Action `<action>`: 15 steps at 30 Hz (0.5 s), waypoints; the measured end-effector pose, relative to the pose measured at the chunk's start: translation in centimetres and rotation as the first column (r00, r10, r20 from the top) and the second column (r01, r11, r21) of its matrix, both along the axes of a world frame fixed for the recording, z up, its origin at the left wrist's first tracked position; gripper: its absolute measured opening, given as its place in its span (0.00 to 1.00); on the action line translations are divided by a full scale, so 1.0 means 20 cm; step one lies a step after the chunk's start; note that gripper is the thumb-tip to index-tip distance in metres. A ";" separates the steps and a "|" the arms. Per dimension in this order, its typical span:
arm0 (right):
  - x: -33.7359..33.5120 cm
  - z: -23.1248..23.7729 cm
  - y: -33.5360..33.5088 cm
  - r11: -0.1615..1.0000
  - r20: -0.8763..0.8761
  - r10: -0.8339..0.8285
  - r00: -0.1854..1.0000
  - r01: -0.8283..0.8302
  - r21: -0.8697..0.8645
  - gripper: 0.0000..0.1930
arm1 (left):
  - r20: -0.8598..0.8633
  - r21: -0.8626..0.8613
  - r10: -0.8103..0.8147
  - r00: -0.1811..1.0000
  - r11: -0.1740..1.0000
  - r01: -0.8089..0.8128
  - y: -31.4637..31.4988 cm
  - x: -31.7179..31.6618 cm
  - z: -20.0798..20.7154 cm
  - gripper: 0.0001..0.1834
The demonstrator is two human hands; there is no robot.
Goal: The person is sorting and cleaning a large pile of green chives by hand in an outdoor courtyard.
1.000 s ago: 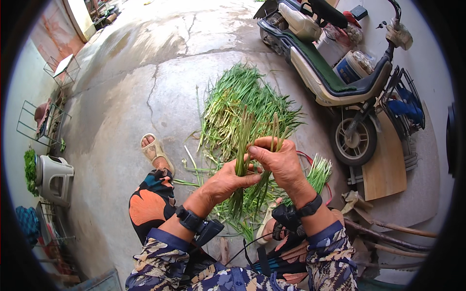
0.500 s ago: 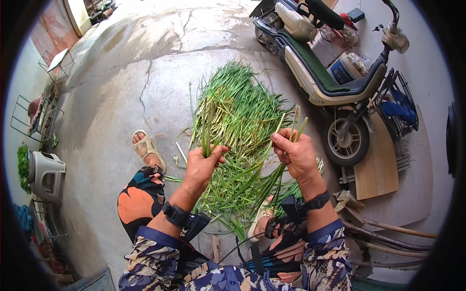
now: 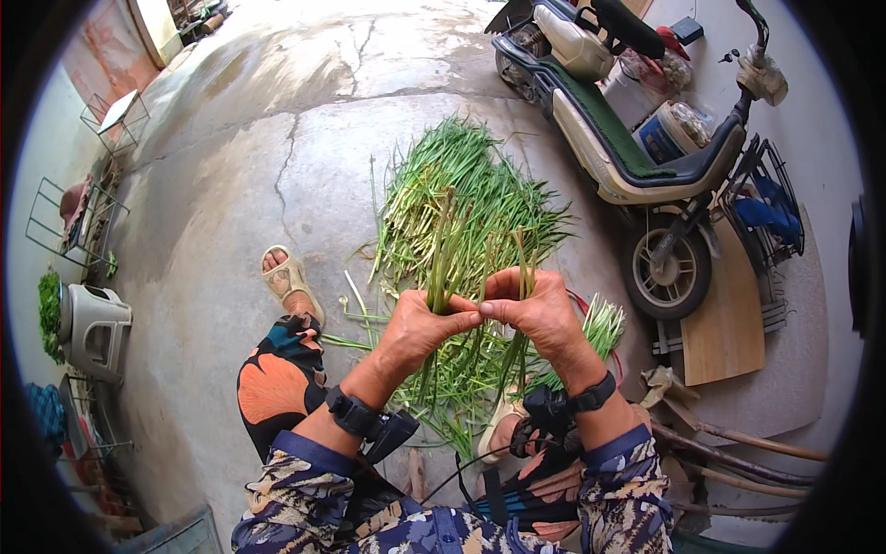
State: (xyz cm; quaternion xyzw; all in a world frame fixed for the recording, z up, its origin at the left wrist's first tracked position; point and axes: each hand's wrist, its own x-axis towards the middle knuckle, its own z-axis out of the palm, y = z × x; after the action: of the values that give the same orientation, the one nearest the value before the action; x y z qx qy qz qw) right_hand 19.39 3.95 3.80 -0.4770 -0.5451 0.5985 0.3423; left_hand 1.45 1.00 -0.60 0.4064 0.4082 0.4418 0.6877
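Note:
In front of my knees, my left hand (image 3: 415,325) is closed round a small bunch of chives (image 3: 447,245), their pale stalk ends up and the green leaves hanging below. My right hand (image 3: 543,319) grips a thinner bunch of chive stalks (image 3: 521,263). Thumbs and fingertips of both hands meet between the bunches. Beyond them a big heap of green chives (image 3: 484,175) lies on the floor. Below my hands are scattered loose leaves (image 3: 452,429). By my right wrist rests a neater pile of chives (image 3: 602,328) with whitish ends, partly hidden by that hand.
A cream electric scooter (image 3: 604,152) stands at the right, with a bucket (image 3: 666,137) on its footboard. Near its front wheel lean wooden boards (image 3: 724,323), with poles (image 3: 757,452) below. A grey plastic stool (image 3: 100,332) and wire racks (image 3: 69,222) line the left wall.
My hands have come together from apart, the left moving right and the right slightly left and down. Each still holds chives. The neat pile at the right shows more.

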 end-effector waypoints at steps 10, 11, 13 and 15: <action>0.02 0.04 0.02 0.992 0.185 0.078 0.980 -0.094 0.081 0.16 | -0.107 -0.002 -0.056 0.993 0.998 0.056 0.00 -0.01 0.00 0.06; 0.03 0.05 0.01 0.995 0.177 0.090 0.980 -0.098 0.034 0.16 | -0.121 0.002 -0.072 0.990 0.997 0.073 -0.01 -0.01 0.00 0.06; 0.04 0.08 0.02 0.993 0.204 0.083 0.975 -0.097 0.062 0.16 | -0.135 0.006 -0.087 0.987 0.996 0.089 -0.01 -0.02 0.02 0.06; 0.07 0.10 0.03 0.991 0.234 0.072 0.969 -0.096 0.092 0.17 | -0.181 -0.002 -0.107 0.978 0.994 0.109 -0.02 -0.03 0.05 0.06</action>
State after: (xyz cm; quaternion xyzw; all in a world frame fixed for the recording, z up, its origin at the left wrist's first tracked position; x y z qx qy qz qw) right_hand 20.85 4.62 5.75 -0.5016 -0.6308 0.5243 0.2751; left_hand 0.90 0.62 0.32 0.4692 0.4447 0.3667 0.6690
